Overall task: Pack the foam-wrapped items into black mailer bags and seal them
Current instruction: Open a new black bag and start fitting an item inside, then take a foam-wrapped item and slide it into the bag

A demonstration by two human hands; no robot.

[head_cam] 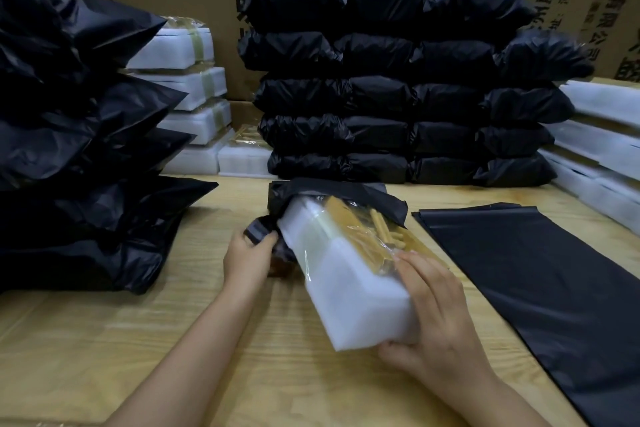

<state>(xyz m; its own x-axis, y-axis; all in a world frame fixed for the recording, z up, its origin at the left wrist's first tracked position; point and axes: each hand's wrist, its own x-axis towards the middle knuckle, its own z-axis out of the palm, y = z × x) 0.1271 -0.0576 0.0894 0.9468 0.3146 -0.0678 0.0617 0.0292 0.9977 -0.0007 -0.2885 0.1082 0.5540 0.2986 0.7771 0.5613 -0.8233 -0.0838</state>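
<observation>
**Grip on bag mouth, item partly inserted**

The left hand (247,253) has its grip closed on the gathered rim of the black mailer bag (332,196), pinching it, apparently to keep the mouth spread. The foam-wrapped item (360,291) lies tilted on the counter (173,340), far end inside the bag, near end outside. It is white foam with clear film over tan contents. The right hand (436,315) wraps the near end, fingers closed around it, placed to push it home. Flat spare bags (540,270) lie to the right.
</observation>
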